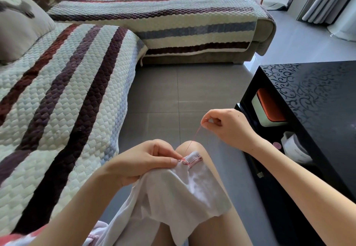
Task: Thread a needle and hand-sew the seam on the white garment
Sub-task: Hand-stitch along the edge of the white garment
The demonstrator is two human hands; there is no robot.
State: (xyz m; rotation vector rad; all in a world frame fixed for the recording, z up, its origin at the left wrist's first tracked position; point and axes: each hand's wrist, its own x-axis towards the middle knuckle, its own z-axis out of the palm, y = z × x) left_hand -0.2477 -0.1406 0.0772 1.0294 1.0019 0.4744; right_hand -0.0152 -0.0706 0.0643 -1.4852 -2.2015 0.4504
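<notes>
The white garment (173, 193) lies draped over my knee. Its folded edge carries a line of pink stitches along the seam (192, 161). My left hand (146, 161) pinches that edge between thumb and fingers right at the seam. My right hand (225, 126) is raised above and to the right, pinching a thin needle (207, 119) whose tip just shows past my fingertips. A pink thread (194, 138) runs taut from the needle down to the seam.
A striped quilted sofa cover (63, 95) fills the left and far side. A glossy black low table (316, 99) stands at the right, with a white-and-orange box (267, 111) and small items on its lower shelf. Grey floor tiles (183, 91) lie between them.
</notes>
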